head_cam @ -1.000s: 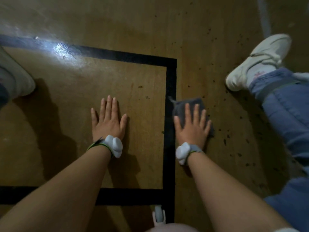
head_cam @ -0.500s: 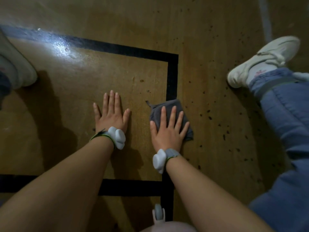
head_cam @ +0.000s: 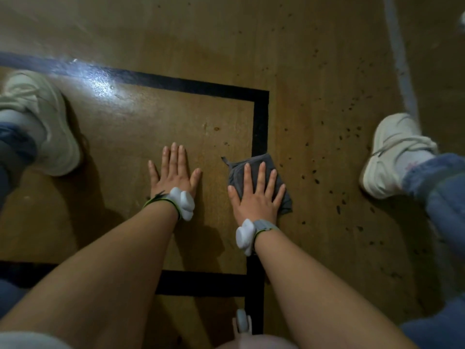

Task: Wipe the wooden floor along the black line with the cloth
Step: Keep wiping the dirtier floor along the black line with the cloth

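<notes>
A dark grey cloth (head_cam: pixel 254 165) lies flat on the wooden floor (head_cam: pixel 176 117), covering part of the vertical black line (head_cam: pixel 260 122). My right hand (head_cam: pixel 255 192) presses on the cloth with fingers straight and spread. My left hand (head_cam: pixel 173 172) rests flat on the bare floor inside the black rectangle, fingers straight, a little left of the cloth. Another black line (head_cam: pixel 201 283) runs across below my wrists.
My white shoe (head_cam: pixel 45 122) stands at the left and the other white shoe (head_cam: pixel 392 154) at the right, with blue jeans (head_cam: pixel 442 187) above it. Dark specks dot the floor right of the line. A pale line (head_cam: pixel 400 59) runs at the far right.
My right hand slid the cloth left from beside the vertical black line onto it, then held there. My left hand stayed flat. The view shifted, so both shoes show more.
</notes>
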Tool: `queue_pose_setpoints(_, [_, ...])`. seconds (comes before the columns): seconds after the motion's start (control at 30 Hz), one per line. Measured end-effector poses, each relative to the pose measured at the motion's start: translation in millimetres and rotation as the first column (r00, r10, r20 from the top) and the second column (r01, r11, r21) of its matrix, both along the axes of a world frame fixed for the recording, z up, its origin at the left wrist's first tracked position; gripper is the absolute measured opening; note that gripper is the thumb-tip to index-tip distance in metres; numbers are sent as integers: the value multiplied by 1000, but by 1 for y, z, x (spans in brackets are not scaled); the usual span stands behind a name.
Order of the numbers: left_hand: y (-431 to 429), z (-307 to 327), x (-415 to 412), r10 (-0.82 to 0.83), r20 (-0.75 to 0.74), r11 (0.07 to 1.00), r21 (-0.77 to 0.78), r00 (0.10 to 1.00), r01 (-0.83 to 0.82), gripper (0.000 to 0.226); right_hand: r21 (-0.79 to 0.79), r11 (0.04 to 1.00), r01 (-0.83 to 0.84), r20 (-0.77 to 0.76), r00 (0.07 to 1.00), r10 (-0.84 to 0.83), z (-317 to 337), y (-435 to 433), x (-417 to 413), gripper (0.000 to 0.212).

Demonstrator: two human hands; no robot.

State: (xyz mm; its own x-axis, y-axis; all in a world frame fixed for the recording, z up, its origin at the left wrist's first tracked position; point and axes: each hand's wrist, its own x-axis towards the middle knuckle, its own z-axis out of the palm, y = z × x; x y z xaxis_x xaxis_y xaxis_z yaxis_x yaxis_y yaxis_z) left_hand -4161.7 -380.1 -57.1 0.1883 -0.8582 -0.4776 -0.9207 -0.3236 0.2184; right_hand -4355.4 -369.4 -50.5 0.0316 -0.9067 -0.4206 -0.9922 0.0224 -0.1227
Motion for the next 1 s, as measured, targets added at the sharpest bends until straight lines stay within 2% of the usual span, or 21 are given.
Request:
queue_pose_setpoints(0.2, [-2,-3,6,22,-42,1000,-16,999,-22,69,-76,997,-15,-3,1000,15,-1,5,2,64])
queue_pose_setpoints(0.33, [4,3,10,52,-118,994,-87,992,-63,62,-64,988,-141,0,990,141,1,17,13,62])
queue_pose_setpoints(0.47, [32,9,6,121,-49,984,-128,991,-126,61,-75,960,-270,45,961,274,-1,34,29,62])
queue_pose_setpoints(0.63, [51,7,-2,84,12,991,-109,996,-82,65,-88,947,-310,53,948,315,-4,30,16,62])
queue_pose_setpoints(0.7, [57,6,-6,26,-7,994,-102,1000,-27,65,-87,958,-272,50,960,277,-3,29,0,61])
queue_pose_setpoints(0.8, [70,1,-9,-43,-8,993,-107,999,42,65,-124,987,-104,23,994,108,-2,31,-39,62])
queue_pose_setpoints(0.93, [74,-2,-10,-53,3,992,-119,999,53,65,-135,986,97,-11,995,-100,-2,37,-84,63])
queue_pose_setpoints(1.0, [73,-3,-9,-54,1,993,-108,999,54,65,-160,978,133,-52,988,-142,-4,38,-88,63])
